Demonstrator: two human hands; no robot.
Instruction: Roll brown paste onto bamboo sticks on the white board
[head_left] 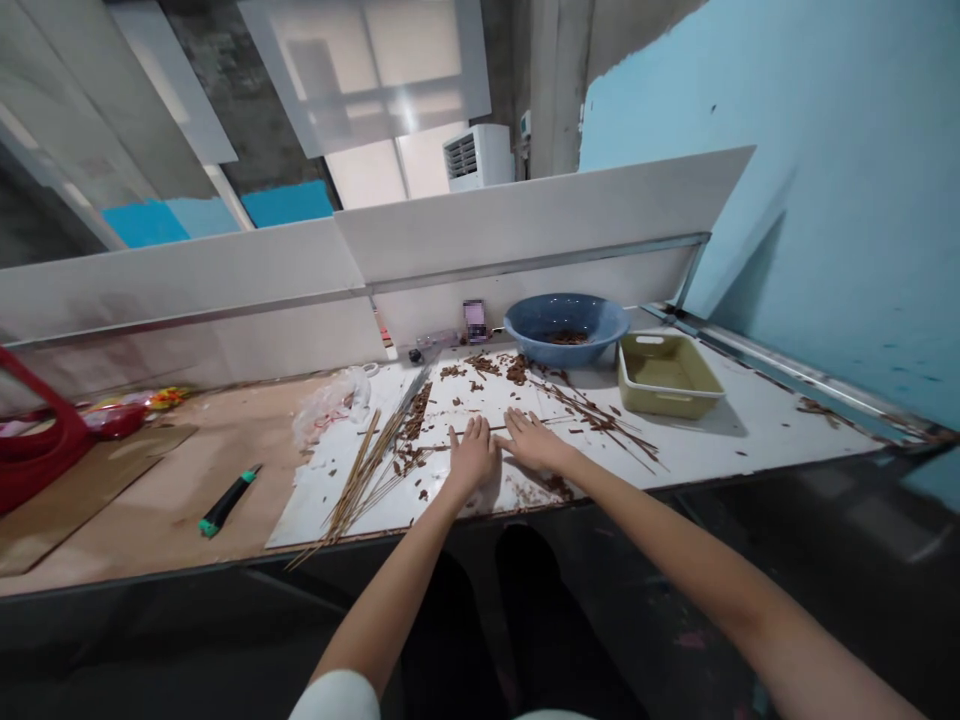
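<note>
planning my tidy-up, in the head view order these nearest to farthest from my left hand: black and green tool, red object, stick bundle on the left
1. Stick bundle, just left of your left hand.
2. Black and green tool, farther left, past the bundle.
3. Red object, at the picture's left edge.

Thin stick [433, 447] partly covered by left hand [472, 456] and right hand [532, 442]; palms hidden. Red object [69, 436], brown board [112, 482] and counter [169, 510] cut off by left edge. Small device [475, 318] blurred, screen unreadable. Brown bits [568, 338] in blue bowl [536, 348] partly screened by near rim. White sleeve [337, 697] cropped by bottom edge.
</note>
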